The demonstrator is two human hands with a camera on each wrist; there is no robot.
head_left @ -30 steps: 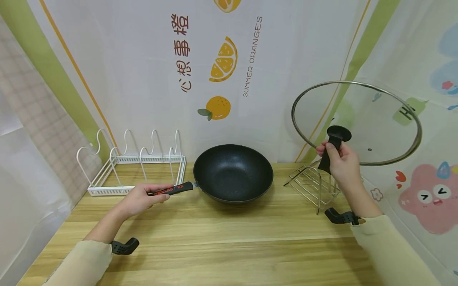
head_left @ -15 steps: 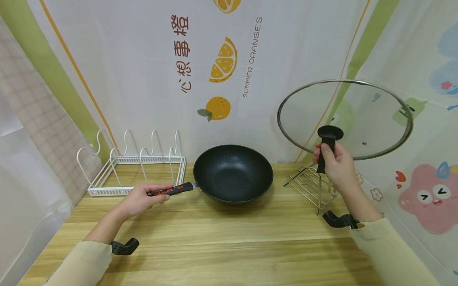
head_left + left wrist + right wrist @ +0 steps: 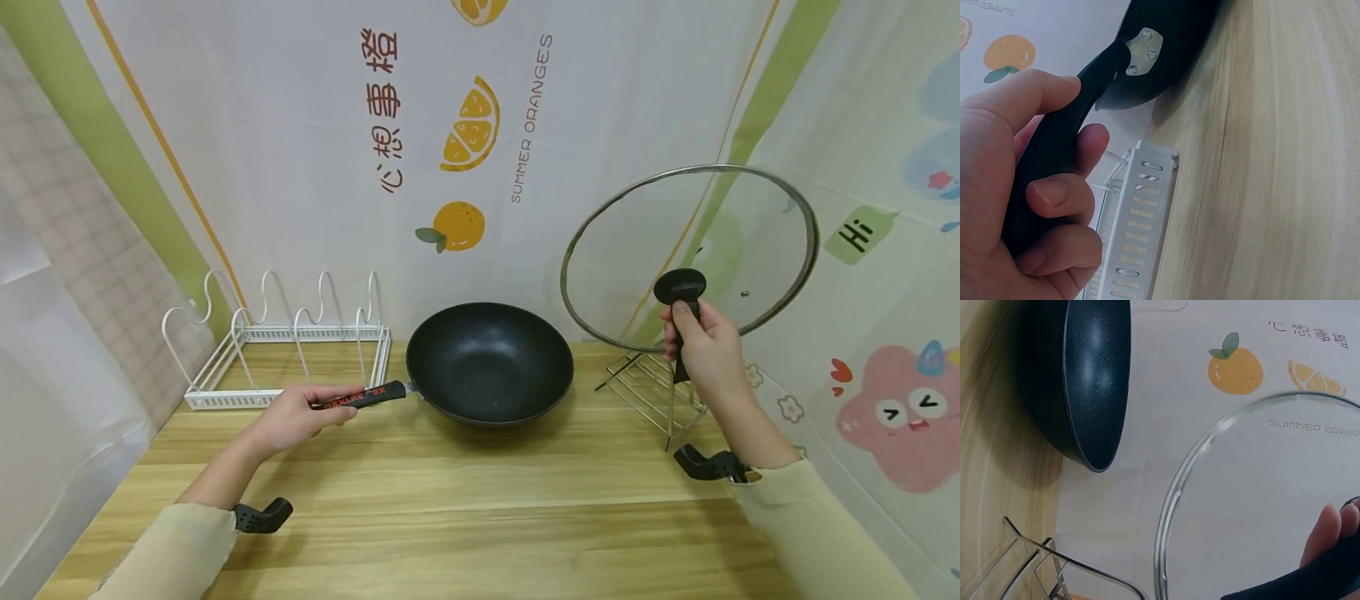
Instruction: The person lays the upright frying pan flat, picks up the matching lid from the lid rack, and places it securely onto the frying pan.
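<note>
The left hand point(image 3: 292, 417) grips the wok handle point(image 3: 360, 397); the black wok point(image 3: 489, 362) sits on the wooden table point(image 3: 465, 508). Right of the wok, the right hand point(image 3: 705, 346) grasps the glass lid point(image 3: 690, 254) by its knob, raised above the metal rack point(image 3: 660, 387).

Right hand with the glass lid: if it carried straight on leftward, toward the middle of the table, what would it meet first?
Probably the black wok. The right hand holds the glass lid by its handle, above the wire stand, and nothing shows between lid and wok. The lid is higher, so it might pass over the rim; depth is unclear.
</note>
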